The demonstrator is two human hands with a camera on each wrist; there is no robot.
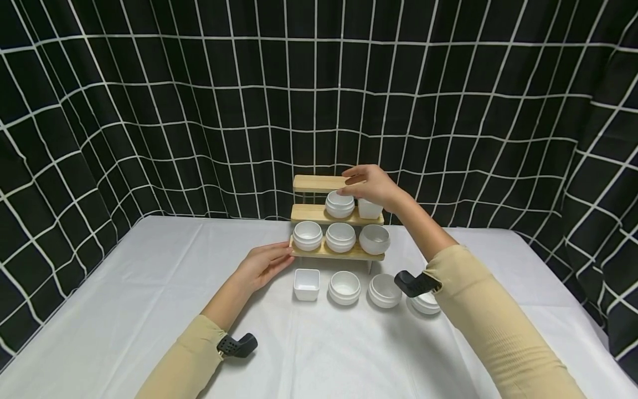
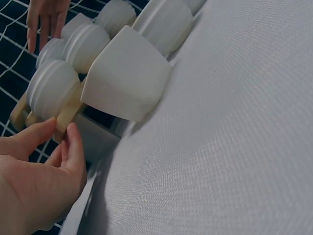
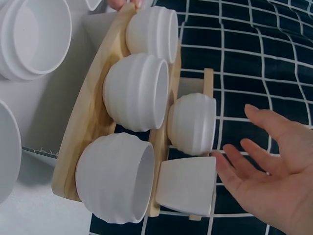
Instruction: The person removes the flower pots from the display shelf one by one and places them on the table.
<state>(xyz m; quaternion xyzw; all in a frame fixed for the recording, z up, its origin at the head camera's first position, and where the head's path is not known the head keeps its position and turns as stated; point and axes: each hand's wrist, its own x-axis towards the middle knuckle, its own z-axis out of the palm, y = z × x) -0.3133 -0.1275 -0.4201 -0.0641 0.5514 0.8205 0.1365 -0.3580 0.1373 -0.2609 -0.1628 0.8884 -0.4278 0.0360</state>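
A three-tier wooden rack (image 1: 313, 213) stands on the table. My left hand (image 1: 266, 263) pinches the left end of its lowest board (image 2: 70, 113) between thumb and fingers. On that board sit three round white bowls, the left one (image 1: 307, 235), the middle one (image 1: 340, 238) and the right one (image 1: 374, 239). The middle board carries a ridged round bowl (image 1: 340, 204) and a square white cup (image 3: 186, 185). My right hand (image 3: 274, 171) is beside these two, fingers spread and holding nothing. One fingertip comes close to the square cup's rim; contact is unclear.
In front of the rack, a square white cup (image 1: 306, 284) and round bowls (image 1: 344, 287), (image 1: 384, 290) stand in a row on the white cloth (image 1: 239, 343). More white bowls (image 1: 425, 303) are partly behind the right wrist camera. A black gridded curtain (image 1: 249, 111) hangs behind.
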